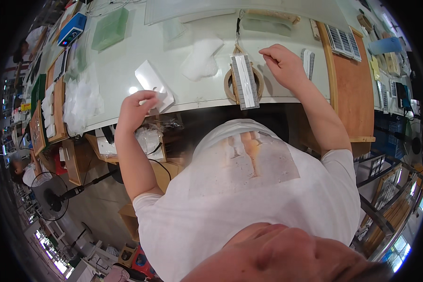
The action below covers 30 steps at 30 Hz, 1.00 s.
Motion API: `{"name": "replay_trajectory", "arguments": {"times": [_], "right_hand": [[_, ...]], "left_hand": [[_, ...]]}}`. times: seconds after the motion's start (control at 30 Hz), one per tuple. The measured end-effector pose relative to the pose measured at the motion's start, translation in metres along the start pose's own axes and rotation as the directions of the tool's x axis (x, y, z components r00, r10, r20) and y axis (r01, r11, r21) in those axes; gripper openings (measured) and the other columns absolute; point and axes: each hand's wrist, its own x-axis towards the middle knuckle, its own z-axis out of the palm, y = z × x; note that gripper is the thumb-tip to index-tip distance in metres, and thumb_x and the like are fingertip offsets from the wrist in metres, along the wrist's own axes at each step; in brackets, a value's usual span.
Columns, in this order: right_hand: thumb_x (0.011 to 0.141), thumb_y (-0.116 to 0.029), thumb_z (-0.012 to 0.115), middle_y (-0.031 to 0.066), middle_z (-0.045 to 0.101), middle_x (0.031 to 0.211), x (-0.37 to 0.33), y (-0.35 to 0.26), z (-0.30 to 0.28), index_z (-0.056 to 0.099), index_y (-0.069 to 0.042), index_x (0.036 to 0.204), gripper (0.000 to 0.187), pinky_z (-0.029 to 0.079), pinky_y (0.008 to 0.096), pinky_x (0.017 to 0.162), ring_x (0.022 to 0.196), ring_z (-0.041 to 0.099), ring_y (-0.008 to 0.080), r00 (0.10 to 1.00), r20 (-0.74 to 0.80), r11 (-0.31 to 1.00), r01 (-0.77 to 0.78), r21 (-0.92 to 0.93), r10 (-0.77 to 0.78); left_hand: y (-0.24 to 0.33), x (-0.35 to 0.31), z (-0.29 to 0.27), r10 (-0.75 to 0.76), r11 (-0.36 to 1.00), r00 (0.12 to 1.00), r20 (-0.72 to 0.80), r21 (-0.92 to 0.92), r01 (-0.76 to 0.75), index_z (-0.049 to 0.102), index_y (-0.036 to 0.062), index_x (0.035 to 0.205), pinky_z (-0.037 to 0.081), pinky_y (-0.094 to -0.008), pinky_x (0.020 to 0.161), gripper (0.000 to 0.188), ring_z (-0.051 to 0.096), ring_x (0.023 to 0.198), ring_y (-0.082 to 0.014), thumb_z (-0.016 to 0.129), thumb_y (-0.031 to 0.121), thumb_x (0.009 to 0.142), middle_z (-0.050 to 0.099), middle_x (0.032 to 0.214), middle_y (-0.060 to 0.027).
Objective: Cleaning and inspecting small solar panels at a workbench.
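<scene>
My left hand (pixel 138 109) is at the near part of the white box (pixel 150 75), its fingers bent over the box's lower left side. Whether they grip it or only rest there, I cannot tell. The box lies aslant, its far end leaning left, its near end close to the front edge of the desk (pixel 192 94).

My right hand (pixel 284 66) is above the desk, well apart from the left, with the fingers curled toward the left and a narrow gap by the thumb. Whether they pinch something small, I cannot tell.

Between my hands, nearer the right one, the grey strip (pixel 245 82) lies lengthwise over the tape roll (pixel 228 85), and its near end reaches past the desk's front edge. The roll's rim shows on both sides of it. Just right of my right hand is a shorter strip (pixel 308 61), with the wooden rail (pixel 333 70) bounding that side.

Between the box and the roll, white wrap (pixel 203 56) takes up the farther part, leaving bare desk nearer me for the left hand. The clear sheet (pixel 249 8) spans the far side. Plastic bags (pixel 82 101) flank my left hand.
</scene>
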Motion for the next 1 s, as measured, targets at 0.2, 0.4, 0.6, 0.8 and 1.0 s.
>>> {"name": "replay_trajectory", "arguments": {"times": [0.2, 0.4, 0.6, 0.8, 1.0], "right_hand": [[0.090, -0.009, 0.057, 0.0046, 0.063, 0.091, -0.015, -0.014, -0.002, 0.066, -0.004, 0.103, 0.017, 0.046, 0.0240, 0.064, 0.073, 0.057, 0.0132, 0.997, -0.009, 0.981, -0.077, 0.180, 0.080], [0.091, -0.018, 0.062, 0.0001, 0.064, 0.084, -0.031, -0.079, 0.005, 0.060, -0.002, 0.115, 0.029, 0.041, 0.0187, 0.055, 0.069, 0.054, 0.0044, 0.840, 0.508, 0.227, -0.541, 0.810, 0.190], [0.091, -0.013, 0.059, -0.0002, 0.061, 0.082, -0.048, -0.076, 0.003, 0.060, -0.002, 0.108, 0.020, 0.041, 0.0181, 0.052, 0.062, 0.052, 0.0044, 0.793, 0.498, 0.186, -0.580, 0.793, 0.351], [0.085, -0.005, 0.063, -0.0009, 0.059, 0.078, -0.070, -0.072, 0.007, 0.047, -0.002, 0.127, 0.045, 0.040, 0.0177, 0.049, 0.058, 0.050, 0.0034, 0.765, 0.444, 0.360, -0.623, 0.694, 0.467], [0.081, -0.006, 0.068, -0.0032, 0.054, 0.068, -0.077, -0.063, 0.015, 0.043, -0.002, 0.130, 0.055, 0.039, 0.0176, 0.049, 0.056, 0.047, 0.0027, 0.772, 0.361, 0.448, -0.609, 0.655, 0.523]], "left_hand": [[0.030, -0.004, 0.044, 0.116, 0.693, 0.475, -0.872, -0.272, -0.668, 0.064, -0.0039, 0.097, 0.055, -0.0292, 0.073, 0.014, 0.062, 0.087, -0.0161, 0.060, 0.008, 0.089, 0.065, 0.096, -0.0099], [0.093, -0.015, 0.122, 0.965, 0.151, 0.079, -0.252, 0.281, -0.948, 0.064, 0.0040, 0.096, 0.051, -0.0377, 0.081, 0.027, 0.061, 0.097, -0.0304, 0.072, -0.001, 0.070, 0.062, 0.097, -0.0099], [0.115, 0.004, 0.144, 0.464, 0.665, 0.767, -0.442, -0.398, -0.632, 0.062, -0.0012, 0.102, 0.047, -0.0276, 0.072, 0.032, 0.059, 0.083, -0.0210, 0.067, 0.022, 0.081, 0.063, 0.096, -0.0126], [0.106, 0.021, 0.145, 0.284, 0.920, 0.957, 0.058, -0.297, -0.255, 0.066, -0.0010, 0.085, 0.045, -0.0269, 0.059, 0.030, 0.056, 0.063, -0.0101, 0.067, 0.029, 0.083, 0.064, 0.070, -0.0046], [0.103, 0.027, 0.152, 0.299, 0.943, 0.954, 0.008, -0.157, -0.294, 0.066, 0.0009, 0.082, 0.046, -0.0280, 0.058, 0.030, 0.056, 0.059, -0.0139, 0.068, 0.031, 0.081, 0.061, 0.065, -0.0041]]}}
